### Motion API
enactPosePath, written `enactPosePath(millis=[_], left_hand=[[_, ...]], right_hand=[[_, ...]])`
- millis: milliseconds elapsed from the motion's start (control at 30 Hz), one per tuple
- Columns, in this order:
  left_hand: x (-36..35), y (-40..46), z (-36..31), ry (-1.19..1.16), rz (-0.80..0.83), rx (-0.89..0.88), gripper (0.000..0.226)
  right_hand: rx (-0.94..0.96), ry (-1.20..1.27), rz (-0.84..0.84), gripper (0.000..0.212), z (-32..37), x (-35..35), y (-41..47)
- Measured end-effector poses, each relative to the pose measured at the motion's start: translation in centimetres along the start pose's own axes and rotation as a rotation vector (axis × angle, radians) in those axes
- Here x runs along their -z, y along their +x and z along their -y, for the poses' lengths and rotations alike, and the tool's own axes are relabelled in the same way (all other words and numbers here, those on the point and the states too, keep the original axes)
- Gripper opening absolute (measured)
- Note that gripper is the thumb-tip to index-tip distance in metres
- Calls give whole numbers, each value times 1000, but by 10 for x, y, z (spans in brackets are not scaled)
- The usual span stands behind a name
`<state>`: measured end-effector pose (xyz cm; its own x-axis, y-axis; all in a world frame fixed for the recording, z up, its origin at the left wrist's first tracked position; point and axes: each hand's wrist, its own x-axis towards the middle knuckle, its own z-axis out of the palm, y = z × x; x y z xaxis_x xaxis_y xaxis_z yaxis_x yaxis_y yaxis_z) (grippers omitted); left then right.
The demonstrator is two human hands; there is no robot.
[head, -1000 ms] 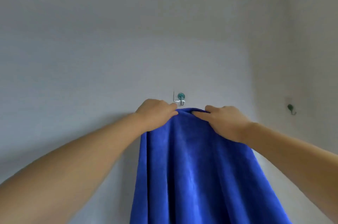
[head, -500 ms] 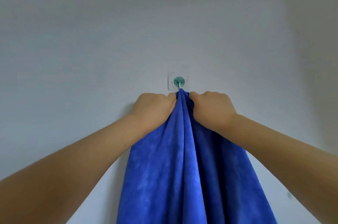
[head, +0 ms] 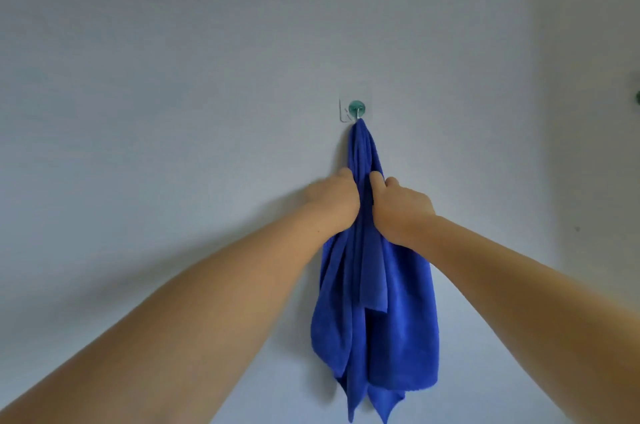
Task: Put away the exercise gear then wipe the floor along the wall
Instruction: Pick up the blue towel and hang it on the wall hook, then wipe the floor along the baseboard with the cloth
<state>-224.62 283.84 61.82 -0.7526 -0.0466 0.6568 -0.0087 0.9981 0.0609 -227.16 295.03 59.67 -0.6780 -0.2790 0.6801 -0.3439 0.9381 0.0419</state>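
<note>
Hanging plumb from the teal wall hook (head: 356, 108), long axis vertical, blue towel (head: 374, 285) bunched between left hand (head: 334, 198) and right hand (head: 401, 209), both grips curled onto its neck just below the hook, equally near.

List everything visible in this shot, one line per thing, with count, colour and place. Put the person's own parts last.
blue microfibre towel: one, deep blue, hanging bunched from the hook against the wall, centre of view.
teal round-headed wall hook: one, teal head on a clear adhesive pad, on the wall above the towel's top.
second small hook: one, dark green, at the far right edge, mostly cut off.
pale grey wall: one, fills the background.
left hand: one, gripping the towel's left side below the hook.
right hand: one, gripping the towel's right side, level with the left.
</note>
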Motion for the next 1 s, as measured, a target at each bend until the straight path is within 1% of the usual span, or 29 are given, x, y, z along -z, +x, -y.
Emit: enactPosePath(millis=[67, 100, 133, 200, 233, 267, 333, 433, 533, 633, 700, 733, 767, 800, 900, 1000], left_hand=[[-18, -31, 15, -123, -7, -29, 29], [-25, -46, 23, -148, -29, -42, 32], [-31, -62, 32, -155, -47, -47, 33], [-43, -99, 49, -192, -64, -26, 32], [-50, -121, 56, -228, -59, 0, 30], [-59, -145, 64, -260, -45, 33, 29], [-81, -201, 78, -261, -2, 91, 30], [-105, -293, 100, -175, 90, 173, 32], [-113, -386, 121, -127, 142, 282, 31], [-111, -492, 129, -38, 201, 414, 28], [-106, -563, 122, 39, 263, 520, 28], [-98, -608, 113, 58, 312, 623, 29], [-94, -643, 104, 53, 327, 702, 29], [-91, -670, 98, 61, 328, 749, 29], [-65, -772, 55, 77, 427, 1003, 29], [-33, -861, 11, 115, 499, 1236, 31]], right_hand=[[-14, -69, -21, 60, 0, -16, -30], [-12, -89, -71, 61, 1, -23, -44], [14, -79, -162, 60, 3, -31, -57], [97, 71, -344, 53, 15, -53, -88], [134, 160, -392, 49, 25, -65, -108], [172, 213, -387, 47, 38, -80, -131], [260, 241, -280, 47, 66, -116, -181], [330, 279, -86, 51, 106, -155, -260], [368, 366, 117, 52, 141, -172, -336], [519, 456, 290, 50, 162, -184, -419], [614, 478, 443, 49, 166, -184, -475], [690, 471, 562, 50, 169, -181, -510], [718, 469, 665, 51, 168, -178, -534], [711, 474, 723, 51, 166, -177, -551], [836, 467, 898, 53, 162, -152, -625], [981, 447, 997, 53, 156, -121, -694]])
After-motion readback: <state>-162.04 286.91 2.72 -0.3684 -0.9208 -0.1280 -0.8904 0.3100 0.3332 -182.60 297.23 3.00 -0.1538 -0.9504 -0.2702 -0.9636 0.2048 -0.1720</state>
